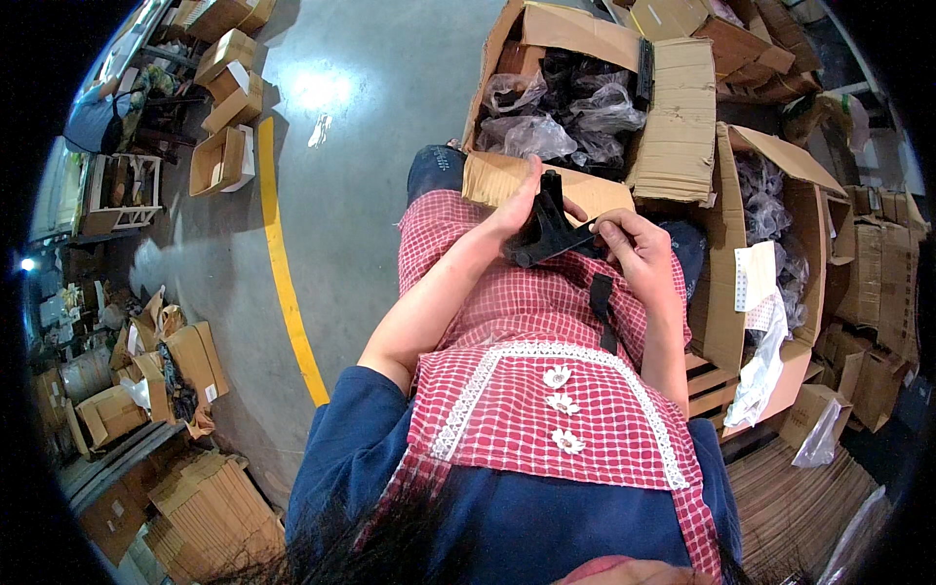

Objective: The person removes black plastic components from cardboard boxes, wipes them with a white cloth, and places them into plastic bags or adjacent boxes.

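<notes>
Over my lap I hold a black, branching bracket-like part [554,226], with one arm standing up and a rounded end at the lower left. My left hand [514,207] supports it from the left side, fingers stretched along it and partly hidden behind. The thumb and fingers of my right hand [636,246] pinch the part's right end; whether a separate small piece is between them I cannot tell. A short black strip [602,300] lies on the red checked apron [526,317] below my right hand.
Just beyond my hands stands an open carton [546,185] of black parts in clear bags, with a long black piece [644,74] on its right rim. Another open carton [723,253] with bagged parts stands at right. A yellow floor line [283,263] and smaller boxes [219,161] lie to the left.
</notes>
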A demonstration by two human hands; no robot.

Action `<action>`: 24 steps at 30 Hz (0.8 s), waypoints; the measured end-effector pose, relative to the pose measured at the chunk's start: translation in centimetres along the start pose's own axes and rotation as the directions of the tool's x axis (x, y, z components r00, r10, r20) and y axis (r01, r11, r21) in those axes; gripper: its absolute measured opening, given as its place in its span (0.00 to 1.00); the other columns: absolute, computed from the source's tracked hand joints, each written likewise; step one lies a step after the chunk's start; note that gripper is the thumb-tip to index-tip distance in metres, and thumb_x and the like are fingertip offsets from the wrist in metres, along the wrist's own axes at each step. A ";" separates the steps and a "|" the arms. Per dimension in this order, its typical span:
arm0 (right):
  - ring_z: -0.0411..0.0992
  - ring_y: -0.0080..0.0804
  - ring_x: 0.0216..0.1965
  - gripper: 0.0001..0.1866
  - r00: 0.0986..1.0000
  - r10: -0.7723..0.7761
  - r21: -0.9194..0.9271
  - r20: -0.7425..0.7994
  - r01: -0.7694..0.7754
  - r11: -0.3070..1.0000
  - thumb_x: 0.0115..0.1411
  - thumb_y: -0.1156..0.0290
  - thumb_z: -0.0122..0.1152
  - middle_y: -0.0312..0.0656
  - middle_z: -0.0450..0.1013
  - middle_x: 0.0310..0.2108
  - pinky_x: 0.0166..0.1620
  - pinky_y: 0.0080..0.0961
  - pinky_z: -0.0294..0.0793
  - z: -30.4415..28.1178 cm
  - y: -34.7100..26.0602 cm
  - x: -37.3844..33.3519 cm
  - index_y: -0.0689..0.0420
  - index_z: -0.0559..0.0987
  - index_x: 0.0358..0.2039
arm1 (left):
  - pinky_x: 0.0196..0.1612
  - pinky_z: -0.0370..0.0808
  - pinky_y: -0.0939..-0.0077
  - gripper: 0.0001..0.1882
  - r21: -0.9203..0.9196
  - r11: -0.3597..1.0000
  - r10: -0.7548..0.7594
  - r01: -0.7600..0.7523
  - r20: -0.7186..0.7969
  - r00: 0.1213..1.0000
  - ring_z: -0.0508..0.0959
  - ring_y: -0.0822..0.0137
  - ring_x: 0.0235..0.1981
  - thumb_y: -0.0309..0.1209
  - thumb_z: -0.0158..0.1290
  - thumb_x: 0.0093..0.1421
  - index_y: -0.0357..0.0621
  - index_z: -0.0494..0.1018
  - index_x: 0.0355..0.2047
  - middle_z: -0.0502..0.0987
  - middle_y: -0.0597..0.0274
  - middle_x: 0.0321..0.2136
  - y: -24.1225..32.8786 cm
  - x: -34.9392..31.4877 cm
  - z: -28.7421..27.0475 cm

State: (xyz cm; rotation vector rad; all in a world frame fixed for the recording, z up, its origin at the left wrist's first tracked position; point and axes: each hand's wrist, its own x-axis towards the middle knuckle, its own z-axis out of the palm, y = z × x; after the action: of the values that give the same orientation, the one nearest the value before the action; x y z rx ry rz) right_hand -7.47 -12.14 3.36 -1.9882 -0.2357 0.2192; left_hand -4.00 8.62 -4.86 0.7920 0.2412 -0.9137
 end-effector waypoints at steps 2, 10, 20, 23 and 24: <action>0.71 0.22 0.25 0.06 1.000 0.023 0.053 -0.013 -0.023 0.998 0.60 0.73 0.60 0.39 0.76 0.25 0.29 0.21 0.69 0.0 0.4 0.0 0.62 0.81 0.34 | 0.32 0.81 0.76 0.58 0.009 1.000 0.016 -0.016 -0.002 1.000 0.82 0.63 0.27 0.77 0.22 0.55 0.28 0.78 0.38 0.81 0.48 0.27 0.3 -0.3 0.5; 0.70 0.17 0.24 0.07 0.997 0.079 0.150 -0.021 -0.075 0.986 0.60 0.72 0.61 0.35 0.76 0.21 0.29 0.18 0.68 -0.2 1.2 0.0 0.62 0.83 0.33 | 0.31 0.81 0.76 0.60 0.009 0.999 0.051 -0.051 0.021 0.999 0.82 0.63 0.27 0.78 0.21 0.55 0.25 0.77 0.38 0.81 0.48 0.27 0.0 0.4 -0.3; 0.72 0.32 0.49 0.06 0.997 -0.027 0.078 -0.070 0.032 0.996 0.59 0.71 0.64 0.42 0.77 0.43 0.50 0.28 0.70 -0.4 2.7 0.3 0.59 0.85 0.34 | 0.15 0.77 0.75 0.61 -0.010 0.997 0.077 -0.077 0.049 0.996 0.80 0.65 0.17 0.80 0.23 0.52 0.24 0.76 0.40 0.81 0.50 0.25 -0.4 0.9 -1.5; 0.73 0.31 0.49 0.05 0.994 -0.022 0.191 -0.108 0.042 0.981 0.59 0.73 0.63 0.42 0.78 0.42 0.51 0.28 0.70 0.5 3.2 0.2 0.59 0.85 0.34 | 0.14 0.78 0.73 0.62 -0.065 0.997 0.056 -0.052 0.062 0.997 0.79 0.65 0.16 0.80 0.24 0.51 0.24 0.75 0.41 0.80 0.51 0.24 -0.1 0.7 -1.1; 0.73 0.31 0.49 0.05 0.992 -0.024 0.205 -0.125 0.050 0.977 0.59 0.73 0.63 0.42 0.78 0.41 0.51 0.28 0.70 0.9 3.1 0.2 0.59 0.85 0.34 | 0.14 0.79 0.72 0.62 -0.094 0.995 0.045 -0.039 0.061 0.997 0.79 0.65 0.16 0.80 0.24 0.51 0.24 0.75 0.42 0.80 0.52 0.24 -0.1 0.6 -0.9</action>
State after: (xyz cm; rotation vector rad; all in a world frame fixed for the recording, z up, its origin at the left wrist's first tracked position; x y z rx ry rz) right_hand -7.34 -12.58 0.20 -1.7805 -0.1636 0.0932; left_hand -3.56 8.89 -5.84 0.6792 0.2091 -0.8802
